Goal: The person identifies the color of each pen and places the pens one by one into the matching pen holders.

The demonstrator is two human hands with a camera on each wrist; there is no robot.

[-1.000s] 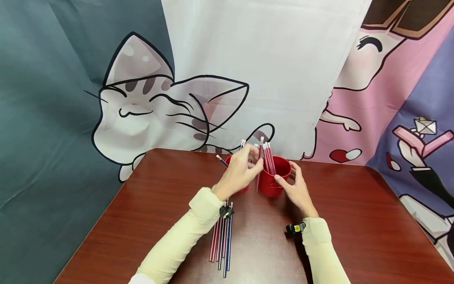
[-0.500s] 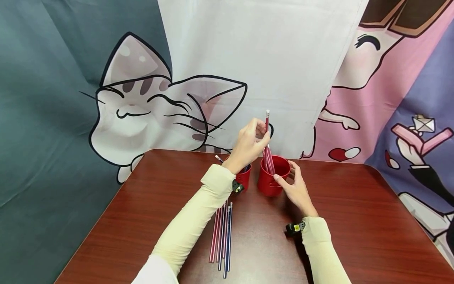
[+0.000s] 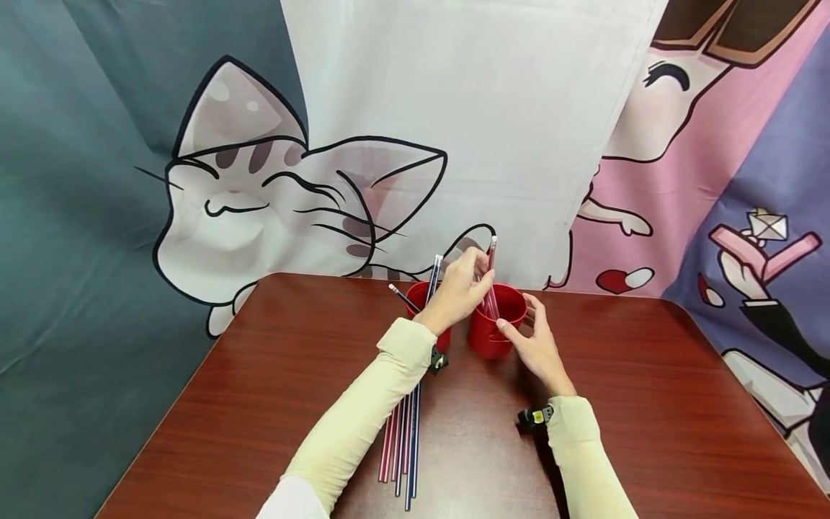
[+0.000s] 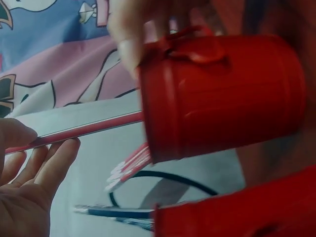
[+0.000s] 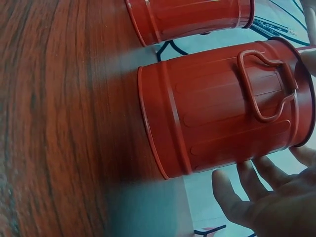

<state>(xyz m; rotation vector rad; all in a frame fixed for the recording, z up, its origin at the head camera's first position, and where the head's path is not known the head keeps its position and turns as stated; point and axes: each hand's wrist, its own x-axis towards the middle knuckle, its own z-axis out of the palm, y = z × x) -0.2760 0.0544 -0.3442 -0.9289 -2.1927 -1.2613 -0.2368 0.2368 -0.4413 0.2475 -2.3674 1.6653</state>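
Note:
My left hand (image 3: 457, 290) pinches a red pencil (image 4: 94, 129) between thumb and fingers, eraser end up. The pencil's lower part goes down past the rim into the right-hand red bucket (image 3: 488, 343), where it is hidden. Several other red pencils (image 4: 133, 165) lean in that bucket, their white eraser ends showing. My right hand (image 3: 543, 355) holds the same bucket, thumb at the near rim and fingers round its right side. Close by on the left stands a second red bucket (image 3: 418, 294) with blue pencils (image 3: 433, 275) in it, partly covered by my left hand.
Several red and blue pencils (image 3: 405, 447) lie side by side on the brown wooden table (image 3: 272, 404), partly under my left forearm. Behind the table's far edge hangs a cloth (image 3: 506, 144) printed with cartoon figures.
My left hand lifted the red pencil from between the buckets to above the right one, then lowered it into that bucket. My right hand stays at the bucket.

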